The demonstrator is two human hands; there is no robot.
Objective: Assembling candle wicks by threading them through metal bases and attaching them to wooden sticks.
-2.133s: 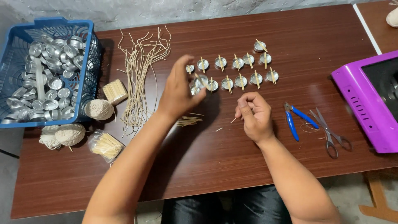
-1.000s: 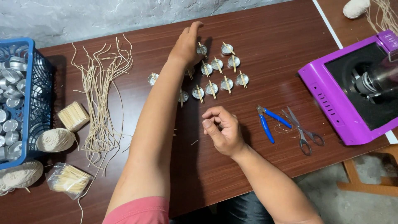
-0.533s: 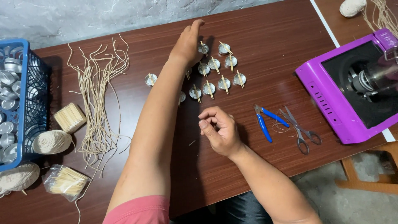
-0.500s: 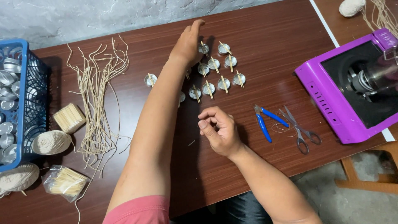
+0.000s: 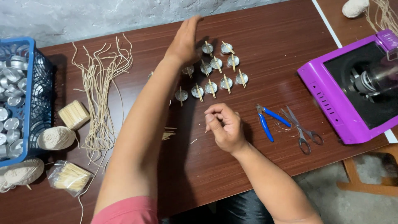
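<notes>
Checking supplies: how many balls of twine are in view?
3 twine balls: one beside the blue basket, one nearer the left corner, one top right. Others may be hidden.

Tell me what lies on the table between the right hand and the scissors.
In the head view, blue-handled pliers lie between the right hand and the scissors, on the brown table; a few loose threads sit beside them.

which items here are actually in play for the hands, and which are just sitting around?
In play:
left hand over the small metal cups with sticks
right hand, fingers pinched, by loose sticks

Lying about:
cut wick strands
blue basket
twine ball
blue pliers
scissors
purple machine
</notes>
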